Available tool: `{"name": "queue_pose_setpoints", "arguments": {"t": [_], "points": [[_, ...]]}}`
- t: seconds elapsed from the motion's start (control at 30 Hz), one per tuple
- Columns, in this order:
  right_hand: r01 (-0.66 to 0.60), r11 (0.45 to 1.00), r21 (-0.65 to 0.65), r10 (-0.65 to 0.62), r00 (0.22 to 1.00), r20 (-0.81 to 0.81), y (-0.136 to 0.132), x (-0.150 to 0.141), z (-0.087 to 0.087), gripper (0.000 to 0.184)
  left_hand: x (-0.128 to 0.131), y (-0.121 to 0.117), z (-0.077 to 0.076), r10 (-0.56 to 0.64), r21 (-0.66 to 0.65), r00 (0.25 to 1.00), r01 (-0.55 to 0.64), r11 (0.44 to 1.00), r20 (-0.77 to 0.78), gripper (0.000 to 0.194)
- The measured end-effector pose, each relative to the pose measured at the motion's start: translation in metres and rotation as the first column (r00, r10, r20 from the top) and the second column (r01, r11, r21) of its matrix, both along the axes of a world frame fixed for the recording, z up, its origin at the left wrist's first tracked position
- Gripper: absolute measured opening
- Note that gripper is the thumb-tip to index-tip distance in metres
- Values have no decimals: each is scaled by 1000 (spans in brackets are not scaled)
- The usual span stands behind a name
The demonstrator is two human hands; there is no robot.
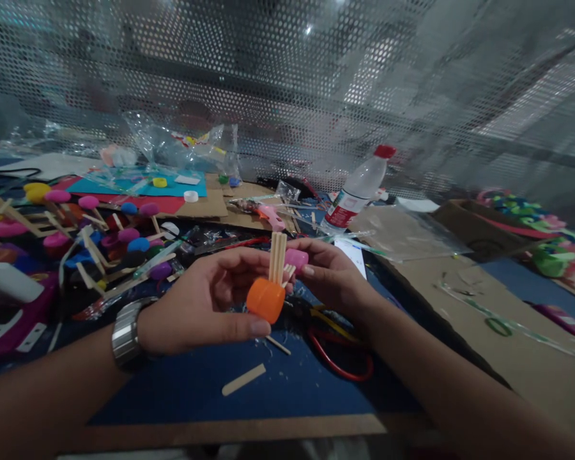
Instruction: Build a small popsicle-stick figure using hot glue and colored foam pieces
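Note:
My left hand (pixel 206 300), with a metal-band watch on the wrist, is closed around an orange bottle-cap piece (pixel 265 300), thumb beneath it. Several pale wooden craft sticks (pixel 277 255) stand up beside the orange piece in a bundle. Just behind them, my right hand (pixel 333 271) pinches a pink bottle-cap piece (pixel 296 259). Short stick ends lie against the pink piece; how the parts join is hidden. Below the hands, a loose craft stick (pixel 244 379) rests on the blue tabletop (pixel 182 390), with red-handled scissors (pixel 340 370) to its right.
Several coloured caps with sticks (pixel 124 236) are heaped at the left, near a purple-and-white object (pixel 14 306). A clear bottle with a red cap (pixel 354 191) stands behind my right hand, near a pink glue gun (pixel 272 217). Cardboard (pixel 460 332) lies at the right.

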State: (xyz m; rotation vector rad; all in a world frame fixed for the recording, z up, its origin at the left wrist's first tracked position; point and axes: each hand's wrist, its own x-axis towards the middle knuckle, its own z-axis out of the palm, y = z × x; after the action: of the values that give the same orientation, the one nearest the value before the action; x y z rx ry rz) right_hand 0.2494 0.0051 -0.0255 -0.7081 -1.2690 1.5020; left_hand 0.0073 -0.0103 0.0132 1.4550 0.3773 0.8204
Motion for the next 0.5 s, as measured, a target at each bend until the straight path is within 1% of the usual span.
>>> {"name": "queue_pose_setpoints", "arguments": {"t": [0.1,0.23,0.33,0.4,0.5], "points": [[-18,999,-44,17,1000,-19,-2,-1,2,38,0,-4,-3,11,-9,999,-12,1000,-32,53],[-61,994,-87,62,998,7,-4,-2,5,40,2,-7,-6,34,11,997,-33,999,-65,54],[-81,991,-106,85,996,33,-6,-3,6,44,5,-9,-6,57,-13,997,-58,998,-58,59],[-78,990,-114,86,994,61,-7,-3,6,46,7,-9,-7,41,-51,998,-44,998,-50,60],[-69,989,-130,82,991,101,-9,-3,5,44,9,-10,-7,-16,-116,1000,14,993,-21,56]]}}
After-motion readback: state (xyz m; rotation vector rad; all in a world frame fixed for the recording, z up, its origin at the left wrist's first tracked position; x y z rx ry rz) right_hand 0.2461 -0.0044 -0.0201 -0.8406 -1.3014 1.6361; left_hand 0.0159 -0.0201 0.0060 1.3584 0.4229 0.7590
